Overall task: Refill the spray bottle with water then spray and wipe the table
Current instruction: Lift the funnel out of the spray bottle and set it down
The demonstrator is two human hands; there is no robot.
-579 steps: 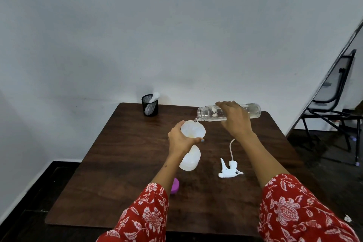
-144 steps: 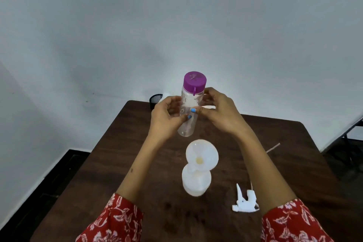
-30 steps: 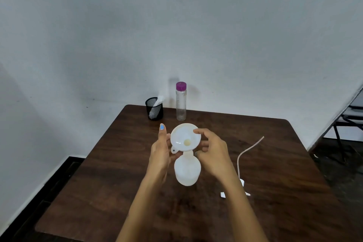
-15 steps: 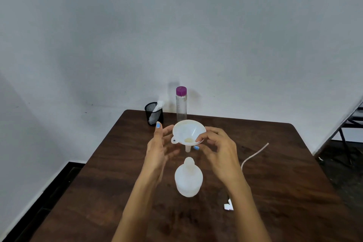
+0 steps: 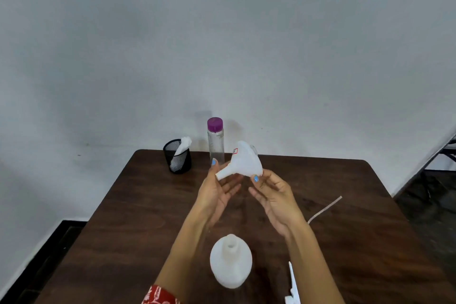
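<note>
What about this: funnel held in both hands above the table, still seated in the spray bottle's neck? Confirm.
Not seated. The head view shows the funnel lifted clear and tilted, held between the left hand and right hand; the spray bottle stands open-necked below.

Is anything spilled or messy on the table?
No spill shows on the table. The spray bottle stands open with no top; its spray head lies beside it at the bottom edge. The funnel is off the bottle, tipped sideways, pinched by the right hand, with the left hand at its spout.
</note>
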